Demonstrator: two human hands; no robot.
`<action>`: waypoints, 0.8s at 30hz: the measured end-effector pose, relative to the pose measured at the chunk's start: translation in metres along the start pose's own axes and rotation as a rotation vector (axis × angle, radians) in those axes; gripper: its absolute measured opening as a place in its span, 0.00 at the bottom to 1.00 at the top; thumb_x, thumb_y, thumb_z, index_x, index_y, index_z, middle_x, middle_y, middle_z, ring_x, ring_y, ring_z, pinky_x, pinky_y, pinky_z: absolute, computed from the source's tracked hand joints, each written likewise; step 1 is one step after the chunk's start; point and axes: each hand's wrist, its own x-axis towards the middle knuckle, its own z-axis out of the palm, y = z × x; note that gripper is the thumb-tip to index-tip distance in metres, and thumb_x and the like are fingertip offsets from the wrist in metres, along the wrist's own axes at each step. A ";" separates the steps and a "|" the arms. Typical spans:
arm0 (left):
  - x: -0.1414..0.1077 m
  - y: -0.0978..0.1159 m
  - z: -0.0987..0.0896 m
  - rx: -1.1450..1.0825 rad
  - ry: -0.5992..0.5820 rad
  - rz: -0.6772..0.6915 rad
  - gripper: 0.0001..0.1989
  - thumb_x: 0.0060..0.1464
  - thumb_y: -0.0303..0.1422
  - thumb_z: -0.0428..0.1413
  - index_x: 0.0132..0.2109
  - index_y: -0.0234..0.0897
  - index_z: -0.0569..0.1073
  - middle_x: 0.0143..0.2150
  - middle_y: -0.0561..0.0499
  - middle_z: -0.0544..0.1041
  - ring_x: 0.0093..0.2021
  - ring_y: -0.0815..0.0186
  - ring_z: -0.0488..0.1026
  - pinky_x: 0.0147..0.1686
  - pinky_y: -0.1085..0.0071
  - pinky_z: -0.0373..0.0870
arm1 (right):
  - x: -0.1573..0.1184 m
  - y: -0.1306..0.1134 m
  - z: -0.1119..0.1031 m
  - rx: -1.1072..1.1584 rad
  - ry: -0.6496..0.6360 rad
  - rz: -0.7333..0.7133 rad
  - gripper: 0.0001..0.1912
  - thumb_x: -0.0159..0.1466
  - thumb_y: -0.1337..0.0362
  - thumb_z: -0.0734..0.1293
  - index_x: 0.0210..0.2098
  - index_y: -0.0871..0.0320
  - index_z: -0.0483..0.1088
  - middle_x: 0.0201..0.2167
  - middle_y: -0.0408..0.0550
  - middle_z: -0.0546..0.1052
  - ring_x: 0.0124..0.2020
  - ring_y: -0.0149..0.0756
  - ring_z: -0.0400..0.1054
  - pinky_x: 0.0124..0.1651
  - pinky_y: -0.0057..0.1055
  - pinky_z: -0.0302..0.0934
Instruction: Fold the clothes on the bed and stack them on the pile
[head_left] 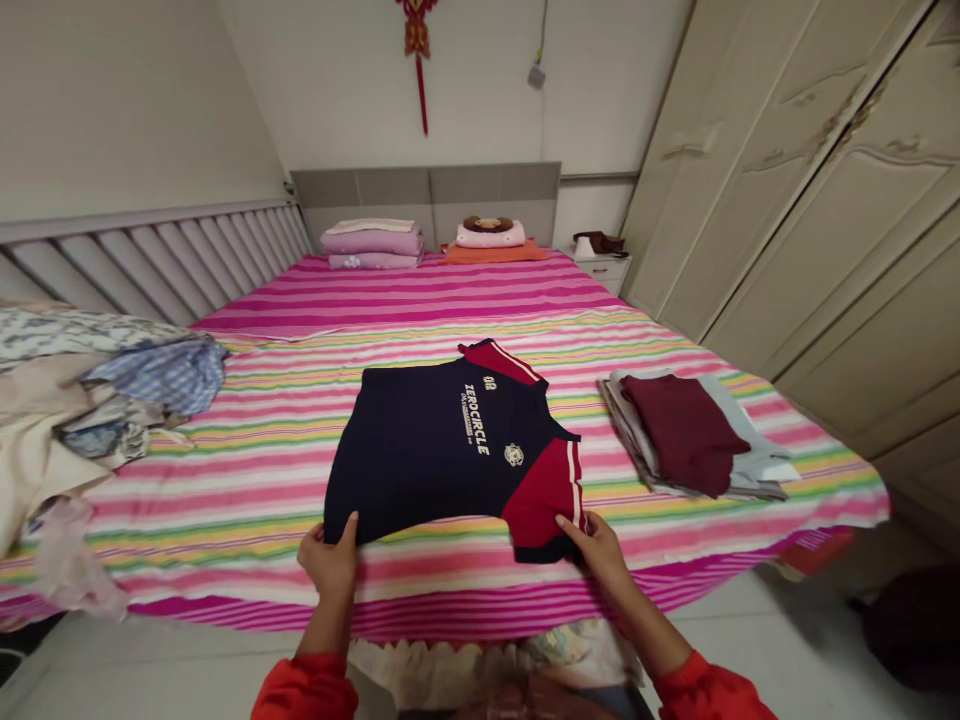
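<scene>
A navy T-shirt (412, 440) with red sleeves and white lettering lies spread on the striped bed, its neck toward the right. My left hand (330, 560) pinches the near corner of its hem. On the other side, my right hand (596, 545) grips the edge of the near red sleeve between thumb and fingers. The far sleeve and far side of the shirt rest flat on the sheet.
Folded clothes with a maroon garment (679, 430) on top are stacked at the right. A loose heap of clothes (90, 390) covers the left side. Folded bedding (375, 243) and a pink pillow (491, 235) sit by the headboard (360, 190). Wardrobes (787, 180) stand right.
</scene>
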 end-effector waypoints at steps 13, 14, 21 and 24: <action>-0.012 0.040 -0.039 -0.536 -0.499 -0.508 0.11 0.47 0.15 0.59 0.34 0.34 0.73 0.30 0.51 0.80 0.24 0.71 0.77 0.26 0.79 0.76 | -0.044 -0.042 -0.027 0.294 -0.375 0.323 0.20 0.42 0.65 0.78 0.35 0.57 0.77 0.34 0.50 0.83 0.38 0.43 0.78 0.46 0.34 0.69; -0.017 0.043 -0.043 -0.563 -0.517 -0.523 0.11 0.48 0.14 0.58 0.35 0.34 0.74 0.31 0.51 0.80 0.25 0.71 0.77 0.25 0.79 0.76 | -0.048 -0.045 -0.029 0.295 -0.403 0.323 0.21 0.42 0.65 0.78 0.37 0.57 0.77 0.36 0.50 0.83 0.40 0.44 0.78 0.48 0.35 0.68; -0.046 0.028 -0.099 -0.493 -0.460 -0.639 0.14 0.44 0.13 0.59 0.37 0.34 0.74 0.28 0.52 0.79 0.25 0.68 0.78 0.24 0.80 0.76 | -0.083 -0.060 -0.074 0.169 -0.539 0.387 0.24 0.43 0.65 0.78 0.41 0.57 0.77 0.36 0.49 0.82 0.41 0.45 0.77 0.50 0.40 0.67; -0.060 0.014 -0.113 -0.518 -0.404 -0.754 0.11 0.48 0.15 0.57 0.34 0.35 0.72 0.24 0.53 0.77 0.20 0.70 0.75 0.20 0.81 0.74 | -0.097 -0.052 -0.085 0.169 -0.526 0.457 0.19 0.45 0.64 0.78 0.38 0.58 0.78 0.28 0.45 0.81 0.27 0.35 0.75 0.33 0.29 0.69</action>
